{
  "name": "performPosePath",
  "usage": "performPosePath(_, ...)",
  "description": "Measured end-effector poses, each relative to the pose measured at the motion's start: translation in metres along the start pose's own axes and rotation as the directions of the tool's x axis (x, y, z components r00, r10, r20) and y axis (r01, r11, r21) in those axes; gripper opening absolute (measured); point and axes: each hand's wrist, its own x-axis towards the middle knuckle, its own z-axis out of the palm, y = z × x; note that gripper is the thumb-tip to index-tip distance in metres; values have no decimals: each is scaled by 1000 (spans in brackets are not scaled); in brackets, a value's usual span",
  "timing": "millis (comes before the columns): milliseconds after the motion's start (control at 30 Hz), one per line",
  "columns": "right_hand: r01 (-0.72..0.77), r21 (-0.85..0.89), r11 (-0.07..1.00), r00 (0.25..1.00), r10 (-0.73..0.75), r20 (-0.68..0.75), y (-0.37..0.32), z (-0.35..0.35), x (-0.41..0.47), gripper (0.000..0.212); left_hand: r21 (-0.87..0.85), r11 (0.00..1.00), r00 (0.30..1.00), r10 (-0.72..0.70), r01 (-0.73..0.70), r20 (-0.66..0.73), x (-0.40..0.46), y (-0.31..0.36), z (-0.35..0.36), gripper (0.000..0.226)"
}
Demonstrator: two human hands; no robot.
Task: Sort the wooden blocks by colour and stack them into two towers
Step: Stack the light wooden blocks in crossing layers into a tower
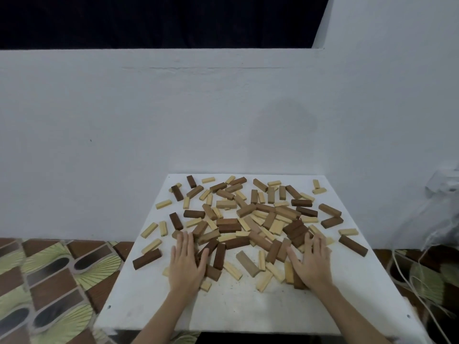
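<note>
My left hand [186, 260] lies flat on the wooden blocks [238, 219], fingers straight and close together, pointing away from me; it grips nothing. My right hand [310, 263] lies the same way, fingers a little spread, palm down on the near right edge of the heap.

The blocks are strewn unsorted over the white table [223, 306], dark brown and pale ones mixed, their long axes pointing every way. Between my hands a tan block [247, 263] runs diagonally, its far end leaning toward my left hand. Beside my left thumb a dark block [219, 255] points nearly straight away from me. Outside my left hand a dark brown block [147, 258] lies almost crosswise. Outside my right hand another dark block [353, 245] slants toward the table's right edge. No block is stacked into a tower.
</note>
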Motion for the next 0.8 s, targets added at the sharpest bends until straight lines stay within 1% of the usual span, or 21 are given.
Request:
performPosePath(67, 15, 22, 1000, 1000, -15, 3, -7, 2, 6, 117, -12, 999, 999, 44, -44, 14, 8, 8, 4, 99)
performPosePath(100, 11, 40, 999, 1000, -12, 9, -10, 3, 9, 120, -5, 998, 998, 65, -65, 17, 12, 12, 6, 99)
performPosePath(167, 24, 79, 997, 999, -26, 21, -16, 4, 15, 115, -12, 993, 993, 115, -115, 34, 22, 19, 9, 98)
performPosePath(200, 47, 88, 995, 998, -50, 37, -18, 3, 18, 110, -45, 989, 989, 142, -140, 48, 27, 22, 9, 97)
performPosePath(267, 94, 119, 989, 993, -101, 56, -16, -1, 22, 92, -99, 981, 985, 168, -165, 29, 36, 20, 6, 88)
performPosePath(300, 106, 121, 987, 994, -110, 27, -11, -3, 25, 86, -73, 987, 990, 141, -141, -14, 40, 15, 3, 82)
performPosePath(333, 105, 99, 990, 994, -103, -24, -4, -8, 29, 86, -14, 997, 995, 77, -78, -71, 42, 7, -2, 76)
performPosePath(400, 24, -19, 1000, 994, -26, -102, 14, -19, 37, 91, 92, 986, 981, -121, 136, -149, 45, -13, -10, 70)
performPosePath(467, -103, -97, 990, 991, 94, -98, 31, -27, 44, 86, 95, 940, 941, -315, 327, -126, 47, -33, -14, 68)
performPosePath(500, -162, -93, 982, 983, 153, -99, 35, -31, 45, 85, 81, 924, 925, -366, 375, -101, 47, -40, -15, 67)
performPosePath(533, -201, -78, 976, 976, 194, -96, 40, -33, 48, 88, 73, 921, 922, -377, 384, -87, 47, -45, -13, 65)
performPosePath(567, -221, -58, 974, 973, 216, -81, 45, -32, 50, 93, 80, 930, 932, -353, 360, -84, 47, -47, -12, 63)
performPosePath(633, -193, -71, 979, 981, 190, -47, 52, -25, 55, 101, 97, 960, 964, -258, 264, -66, 45, -43, -8, 64)
performPosePath(700, -127, -40, 991, 992, 127, -18, 47, -23, 57, 108, 51, 980, 981, -190, 192, -45, 47, -27, -5, 78)
performPosePath(733, -82, -2, 997, 995, 82, -50, 42, -21, 57, 107, 0, 985, 984, -175, 175, -43, 48, -19, -3, 83)
performPosePath(767, -61, 48, 997, 996, 64, -57, 36, -14, 59, 100, -47, 986, 986, -160, 158, -37, 52, -12, 0, 86)
performPosePath(800, -42, 75, 996, 998, 45, -35, 29, -9, 60, 92, -83, 987, 990, -142, 140, -25, 55, -6, 2, 85)
